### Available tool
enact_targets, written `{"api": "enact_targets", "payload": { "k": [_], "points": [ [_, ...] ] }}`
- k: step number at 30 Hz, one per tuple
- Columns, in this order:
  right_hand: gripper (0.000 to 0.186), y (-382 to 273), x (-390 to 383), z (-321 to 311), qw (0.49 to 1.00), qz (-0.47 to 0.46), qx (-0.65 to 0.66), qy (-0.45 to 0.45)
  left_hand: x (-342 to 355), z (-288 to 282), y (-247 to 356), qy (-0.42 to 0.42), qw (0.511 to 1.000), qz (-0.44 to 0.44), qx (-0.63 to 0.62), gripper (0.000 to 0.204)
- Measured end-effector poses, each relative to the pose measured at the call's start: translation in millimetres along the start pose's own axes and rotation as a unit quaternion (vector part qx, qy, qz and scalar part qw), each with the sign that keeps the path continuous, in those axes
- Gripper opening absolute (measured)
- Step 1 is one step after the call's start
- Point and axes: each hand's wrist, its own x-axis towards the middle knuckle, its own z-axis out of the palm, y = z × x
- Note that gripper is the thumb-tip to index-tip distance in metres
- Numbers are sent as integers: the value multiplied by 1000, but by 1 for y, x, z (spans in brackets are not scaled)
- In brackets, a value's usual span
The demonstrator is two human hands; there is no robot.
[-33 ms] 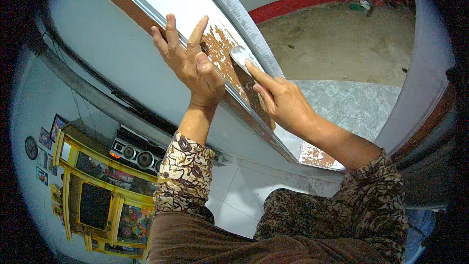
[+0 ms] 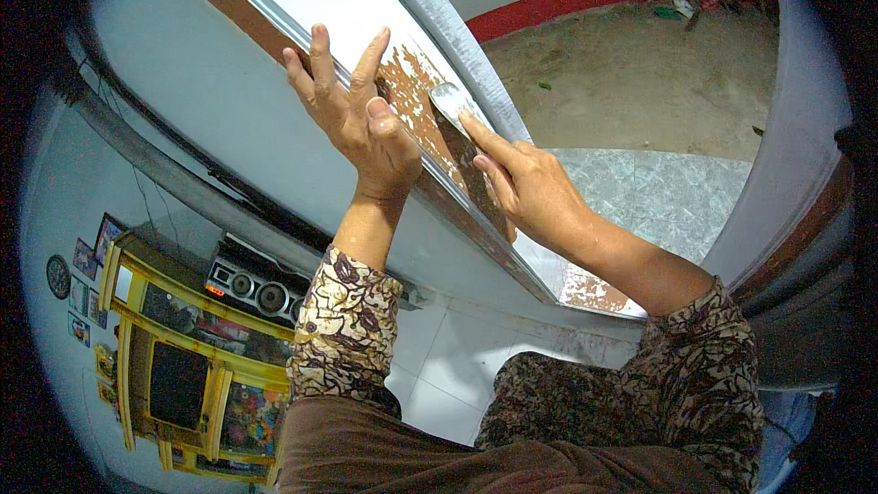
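Well left of the door frame (image 2: 338, 14), a round wall clock (image 2: 58, 276) is seen, then a yellow cabinet (image 2: 203, 345) and, nearer the frame, a stereo (image 2: 261, 285). At the frame's left edge, the left hand (image 2: 361, 128) is held with its fingers spread, and nothing is gripped by it. On the frame's face, brown patches (image 2: 412, 82) are bared among chipped white paint. Against that face a spoon (image 2: 446, 99) is pressed, its handle pinched and mostly hidden by the right hand (image 2: 540, 187). Right of the frame, grey tiles (image 2: 649, 187) are seen.
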Motion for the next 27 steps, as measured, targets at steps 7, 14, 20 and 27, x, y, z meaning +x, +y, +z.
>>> {"api": "enact_targets", "payload": {
  "k": [7, 14, 20, 27],
  "points": [
    [50, -1, 0, 0, 1000, -17, -14, 4, 5, 3, 0, 9, 1000, 8, 6, 72],
    [50, -3, 3, 0, 999, 5, 23, -22, 5, 3, -1, 9, 999, 32, -11, 61],
    [50, -5, 3, 0, 999, -16, 33, -10, 3, 4, 0, 7, 1000, 12, -4, 68],
    [49, -4, 5, 1, 999, -11, 35, 3, 2, 4, -2, 8, 1000, 28, -2, 58]
  ]
}}
